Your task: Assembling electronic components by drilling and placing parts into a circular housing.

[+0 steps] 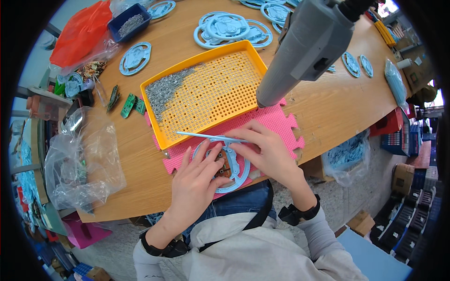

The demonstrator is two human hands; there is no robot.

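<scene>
A light-blue toy steering wheel part [247,171] lies in front of me at the table's near edge, with a brown circuit board [225,166] in its middle. My left hand [199,175] rests over its left side, fingers stretched out and apart, thumb near the lower rim. My right hand [265,150] pinches a second light-blue wheel part [197,135], seen almost edge-on and tilted above the first. My right fingers hide part of that piece. Beneath them is a pink foam mat [276,124].
Beyond the mat sits a yellow perforated tray [206,126] with screws [164,91] heaped at its left. A grey tool [304,51] hangs over its right corner. Green circuit boards [127,106] and a clear plastic bag [84,164] lie left; stacked blue wheel parts [225,25] lie behind.
</scene>
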